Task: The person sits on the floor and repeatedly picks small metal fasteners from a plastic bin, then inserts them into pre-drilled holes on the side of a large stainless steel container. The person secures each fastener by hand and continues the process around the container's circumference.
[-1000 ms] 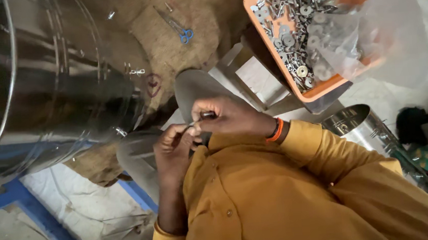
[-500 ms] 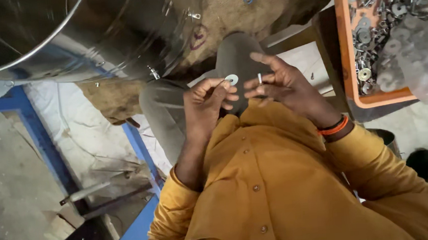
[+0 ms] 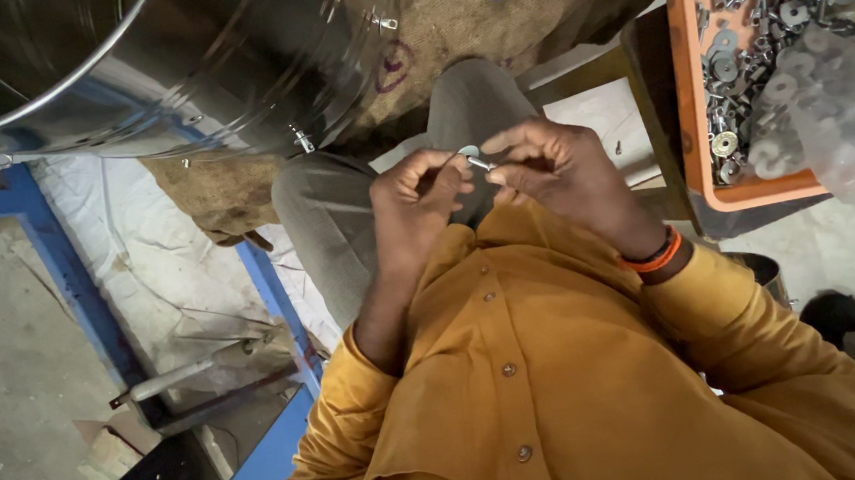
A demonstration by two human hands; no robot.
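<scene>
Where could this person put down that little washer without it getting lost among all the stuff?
Bare room: the pale sheet between the right hand and the orange tray. Crowded: the tray brims with washers and bolts; the steel drum fills the upper left, above the left hand.

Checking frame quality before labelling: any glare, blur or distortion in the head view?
Head view: streaky reflections on the steel drum; the clear plastic bag veils part of the orange tray; the washer between left hand and right hand is small but sharp; wide-angle stretch at the edges; soft, even light.
</scene>
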